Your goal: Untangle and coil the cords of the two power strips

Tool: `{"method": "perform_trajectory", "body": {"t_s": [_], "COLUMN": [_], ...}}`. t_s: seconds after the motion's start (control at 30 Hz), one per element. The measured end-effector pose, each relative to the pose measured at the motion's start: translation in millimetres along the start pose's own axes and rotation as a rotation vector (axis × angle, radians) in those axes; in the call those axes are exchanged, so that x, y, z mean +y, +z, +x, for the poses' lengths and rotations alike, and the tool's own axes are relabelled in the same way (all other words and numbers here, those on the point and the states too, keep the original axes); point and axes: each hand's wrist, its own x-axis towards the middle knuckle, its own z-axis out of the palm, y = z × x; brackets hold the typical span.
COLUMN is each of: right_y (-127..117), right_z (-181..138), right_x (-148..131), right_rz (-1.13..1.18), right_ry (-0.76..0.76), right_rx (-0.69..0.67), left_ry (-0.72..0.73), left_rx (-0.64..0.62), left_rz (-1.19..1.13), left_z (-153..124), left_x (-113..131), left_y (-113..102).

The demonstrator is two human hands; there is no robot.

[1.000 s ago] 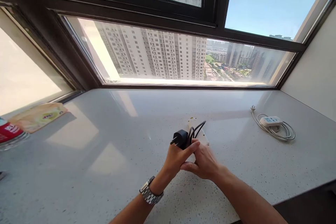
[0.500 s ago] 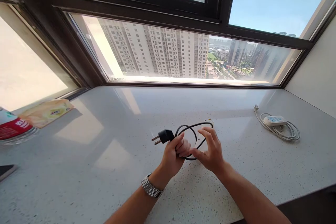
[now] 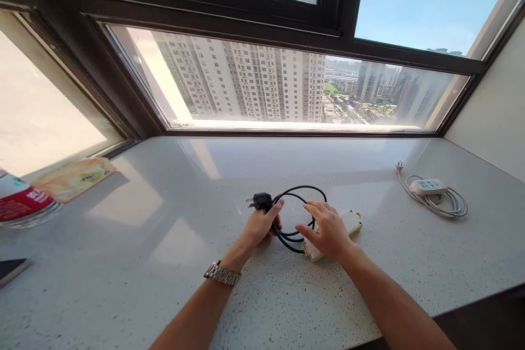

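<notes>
My left hand (image 3: 257, 225) is closed around one side of a coiled black power cord (image 3: 290, 248). The cord's black plug (image 3: 261, 200) sticks up above that hand, its metal prongs facing left. My right hand (image 3: 327, 228) has its thumb and fingers apart, at the right side of the coil. Beneath it lies a cream power strip (image 3: 353, 222), partly covered by the hand; whether the palm rests on it I cannot tell.
On the right of the white speckled counter (image 3: 164, 295) lies a white power strip (image 3: 429, 186) with its grey cord coiled. At the left are a red-labelled bottle (image 3: 24, 202), a soft yellowish pack (image 3: 77, 178) and the edge of a dark flat device (image 3: 12, 270). Windows stand behind.
My left hand has lowered and shifted slightly left, turning the plug with it. The cream power strip, mostly hidden before, now shows at an angle under my right hand. The cord's loops have spread.
</notes>
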Motion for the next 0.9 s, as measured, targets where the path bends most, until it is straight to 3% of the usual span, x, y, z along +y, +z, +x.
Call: {"method": "perform_trajectory", "body": {"t_s": [0.1, 0.23, 0.37, 0.5, 0.57, 0.67, 0.9], "right_y": [-6, -12, -16, -20, -22, -23, -23], "right_z": [0, 1, 2, 3, 3, 5, 12], "right_x": [0, 2, 5, 14, 21, 34, 44], "right_rz": [0.026, 0.020, -0.009, -0.006, 0.020, 0.060, 0.055], "right_ry": [-0.116, -0.251, -0.209, -0.129, -0.125, -0.167, -0.210], "right_rx": [-0.119, -0.332, -0.357, -0.318, -0.286, -0.242, -0.165], "left_ry": [0.013, 0.020, 0.127, 0.395, 0.551, 0.691, 0.810], "left_rx": [-0.044, -0.055, 0.130, 0.450, 0.493, 0.385, 0.037], "left_rz": [0.396, 0.736, 0.876, 0.824, 0.775, 0.766, 0.867], "left_z": [5, -1, -12, -12, -5, 6, 8], "left_x": [-3, 1, 7, 2, -5, -16, -30], "left_y": [-11, -18, -20, -21, -21, -18, -3]}}
